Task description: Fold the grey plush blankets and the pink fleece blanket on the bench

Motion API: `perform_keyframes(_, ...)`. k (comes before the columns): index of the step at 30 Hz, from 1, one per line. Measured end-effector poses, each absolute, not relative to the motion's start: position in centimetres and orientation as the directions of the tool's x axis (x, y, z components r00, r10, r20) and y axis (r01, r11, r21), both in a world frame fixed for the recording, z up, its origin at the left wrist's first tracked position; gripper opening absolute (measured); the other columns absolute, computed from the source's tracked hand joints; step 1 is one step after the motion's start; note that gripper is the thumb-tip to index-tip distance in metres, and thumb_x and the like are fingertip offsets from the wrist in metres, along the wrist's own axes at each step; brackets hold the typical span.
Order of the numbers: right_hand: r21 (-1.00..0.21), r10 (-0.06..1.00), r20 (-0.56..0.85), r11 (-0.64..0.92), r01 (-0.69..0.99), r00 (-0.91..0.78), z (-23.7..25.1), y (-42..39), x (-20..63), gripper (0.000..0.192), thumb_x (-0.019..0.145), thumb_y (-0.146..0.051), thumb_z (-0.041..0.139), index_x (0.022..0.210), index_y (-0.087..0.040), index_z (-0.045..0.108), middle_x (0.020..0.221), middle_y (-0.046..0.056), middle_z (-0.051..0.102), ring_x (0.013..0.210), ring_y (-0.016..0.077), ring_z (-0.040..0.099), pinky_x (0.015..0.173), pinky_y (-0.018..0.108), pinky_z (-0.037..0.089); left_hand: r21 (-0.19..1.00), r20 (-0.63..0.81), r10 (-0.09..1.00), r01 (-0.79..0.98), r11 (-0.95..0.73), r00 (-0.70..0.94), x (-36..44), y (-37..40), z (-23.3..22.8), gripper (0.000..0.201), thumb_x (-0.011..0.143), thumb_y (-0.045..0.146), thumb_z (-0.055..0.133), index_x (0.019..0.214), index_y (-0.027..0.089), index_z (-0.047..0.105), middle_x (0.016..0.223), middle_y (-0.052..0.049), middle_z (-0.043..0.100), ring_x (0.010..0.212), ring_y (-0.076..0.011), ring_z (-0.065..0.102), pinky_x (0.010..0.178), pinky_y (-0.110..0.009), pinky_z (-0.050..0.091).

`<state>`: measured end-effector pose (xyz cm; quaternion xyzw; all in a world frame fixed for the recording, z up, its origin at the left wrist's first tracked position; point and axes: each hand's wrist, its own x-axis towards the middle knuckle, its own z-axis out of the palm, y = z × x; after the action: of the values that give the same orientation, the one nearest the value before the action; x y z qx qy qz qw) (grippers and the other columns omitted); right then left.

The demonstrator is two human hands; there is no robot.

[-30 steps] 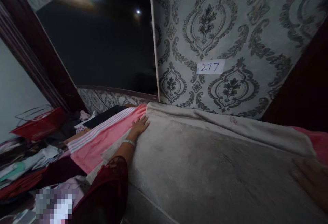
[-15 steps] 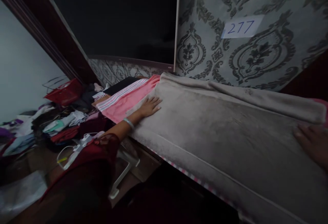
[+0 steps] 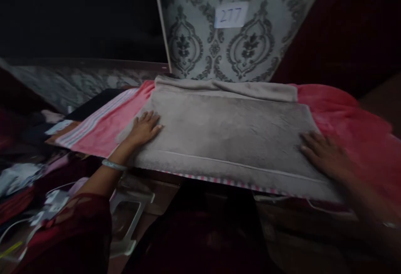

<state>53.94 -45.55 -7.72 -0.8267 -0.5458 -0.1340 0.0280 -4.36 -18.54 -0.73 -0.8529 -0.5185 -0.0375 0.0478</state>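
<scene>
Grey towel point(image 3: 228, 136): it lies flat and wide on the counter, on top of a pink cloth point(image 3: 341, 115); its far edge is folded back in a thick band just under the wall.
Left hand point(image 3: 144, 127): fingers spread, palm down, pressing on the left end of the grey towel; a light bangle point(image 3: 113, 165) sits on the wrist.
Right hand point(image 3: 324, 153): also flat with the fingers apart, resting on the right end of the towel.
Progress: I judge that one fold at the far edge is made and the surface looks smooth; the towel is not yet folded to a small size, so most folding remains.
Around: patterned wallpaper point(image 3: 203, 40) behind, with a paper label point(image 3: 231, 15) that shows a number; a pile of clothes point(image 3: 21, 178) is at the left.
Hard to see: the room is dark, the right forearm is blurred, and what lies under the counter edge I cannot make out.
</scene>
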Motion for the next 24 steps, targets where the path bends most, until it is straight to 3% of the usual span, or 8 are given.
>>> perform_keyframes(3, 0.013, 0.940, 0.232, -0.260, 0.965, 0.250, -6.1, -45.4, 50.8, 0.065, 0.101, -0.053, 0.022, 0.155, -0.020, 0.040, 0.163, 0.014, 0.028, 0.150, 0.0365, 0.019, 0.112, 0.059, 0.033, -0.012, 0.054, 0.683, 0.685, -0.729, 0.728, 1.3, -21.2, -1.2, 0.066, 0.100, 0.057, 0.031, 0.159, 0.027, 0.027, 0.168, -0.007, 0.018, 0.154, -0.0324, 0.015, 0.120, -0.060, 0.020)
perform_keyframes(5, -0.022, 0.971, 0.159, -0.176, 0.984, 0.177, -6.2, -45.6, 49.4, 0.063, 0.101, -0.053, 0.024, 0.157, -0.026, 0.035, 0.164, 0.010, 0.026, 0.150, 0.0352, 0.020, 0.112, 0.062, 0.031, -0.005, 0.022, 0.593, 0.593, -0.805, 0.805, 3.4, -22.8, -2.0, 0.065, 0.100, 0.057, 0.031, 0.159, 0.030, 0.025, 0.168, -0.005, 0.019, 0.154, -0.0317, 0.015, 0.121, -0.059, 0.018)
perform_keyframes(12, -0.061, 0.978, 0.072, -0.190, 0.980, 0.194, -7.3, -50.0, 49.1, 0.062, 0.100, -0.057, 0.025, 0.155, -0.031, 0.037, 0.163, 0.004, 0.028, 0.150, 0.0339, 0.024, 0.114, 0.064, 0.030, 0.006, -0.009, 0.575, 0.575, -0.818, 0.818, 0.2, -23.9, -3.3, 0.063, 0.100, 0.057, 0.031, 0.156, 0.030, 0.033, 0.165, -0.005, 0.027, 0.153, -0.0337, 0.018, 0.119, -0.061, 0.020)
perform_keyframes(15, -0.105, 0.973, 0.096, -0.199, 0.974, 0.210, -5.5, -48.6, 46.9, 0.060, 0.102, -0.054, 0.024, 0.151, -0.028, 0.045, 0.157, 0.008, 0.040, 0.147, 0.0342, 0.031, 0.112, 0.063, 0.033, 0.083, 0.043, 0.553, 0.549, -0.832, 0.832, 1.5, -23.7, -1.6, 0.062, 0.099, 0.058, 0.030, 0.146, 0.023, 0.052, 0.154, -0.010, 0.048, 0.144, -0.0321, 0.040, 0.116, -0.053, 0.034)
perform_keyframes(17, -0.146, 0.981, 0.155, -0.093, 0.985, 0.116, -3.8, -45.8, 44.2, 0.057, 0.105, -0.049, 0.021, 0.152, -0.026, 0.044, 0.156, 0.008, 0.043, 0.148, 0.0312, 0.029, 0.115, 0.059, 0.031, 0.145, 0.120, 0.503, 0.486, -0.862, 0.856, 4.6, -23.7, -0.4, 0.060, 0.100, 0.054, 0.028, 0.140, 0.021, 0.058, 0.144, -0.011, 0.058, 0.135, -0.0273, 0.051, 0.114, -0.045, 0.039)
perform_keyframes(20, -0.156, 0.983, 0.176, 0.073, 0.985, -0.045, -1.8, -40.5, 40.3, 0.055, 0.105, -0.048, 0.027, 0.155, -0.027, 0.039, 0.162, 0.007, 0.030, 0.151, 0.0334, 0.020, 0.116, 0.061, 0.025, 0.155, 0.158, 0.410, 0.388, -0.909, 0.898, 10.5, -23.7, 0.8, 0.060, 0.100, 0.052, 0.032, 0.150, 0.020, 0.046, 0.157, -0.012, 0.043, 0.145, -0.0278, 0.039, 0.119, -0.048, 0.030)
perform_keyframes(22, -0.152, 0.989, 0.109, 0.118, 0.981, -0.102, -1.5, -37.7, 38.8, 0.055, 0.105, -0.047, 0.032, 0.157, -0.030, 0.035, 0.165, 0.007, 0.022, 0.151, 0.0352, 0.016, 0.115, 0.065, 0.023, 0.127, 0.087, 0.395, 0.383, -0.915, 0.915, 13.7, -23.6, 0.5, 0.065, 0.098, 0.054, 0.039, 0.156, 0.025, 0.035, 0.166, -0.010, 0.026, 0.151, -0.0333, 0.025, 0.120, -0.058, 0.023)
perform_keyframes(24, -0.136, 0.989, 0.029, 0.148, 0.980, -0.145, -2.1, -36.4, 38.4, 0.055, 0.104, -0.049, 0.038, 0.156, -0.033, 0.036, 0.166, 0.006, 0.018, 0.152, 0.0369, 0.014, 0.115, 0.067, 0.021, 0.105, 0.006, 0.375, 0.372, -0.922, 0.927, 15.3, -23.6, -0.4, 0.065, 0.096, 0.056, 0.044, 0.156, 0.033, 0.034, 0.168, -0.006, 0.020, 0.153, -0.0377, 0.016, 0.119, -0.065, 0.016)
